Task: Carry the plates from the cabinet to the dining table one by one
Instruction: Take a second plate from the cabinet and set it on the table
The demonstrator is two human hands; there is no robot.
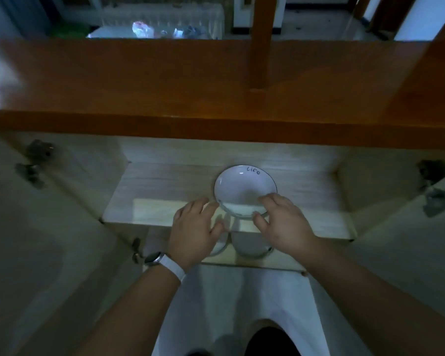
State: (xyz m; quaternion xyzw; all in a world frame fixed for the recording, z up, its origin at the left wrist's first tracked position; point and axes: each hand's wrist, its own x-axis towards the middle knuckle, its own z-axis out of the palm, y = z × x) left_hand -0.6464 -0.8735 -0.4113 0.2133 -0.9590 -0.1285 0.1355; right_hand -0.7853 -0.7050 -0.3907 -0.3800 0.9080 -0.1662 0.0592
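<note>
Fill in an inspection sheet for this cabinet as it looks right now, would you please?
Surface: pale wooden shelf inside the open cabinet, carrying one plate.
Job's things: white plate with a dark rim on that shelf; two lower plates partly visible on the shelf below.
Clutter: nothing seen.
Hands: right hand grips the white plate's near rim; left hand open beside its left edge, contact unclear.
Cables: nothing seen.
Surroundings: brown countertop above the cabinet; door hinges at both sides; watch on the left wrist; room beyond too blurred to list.
</note>
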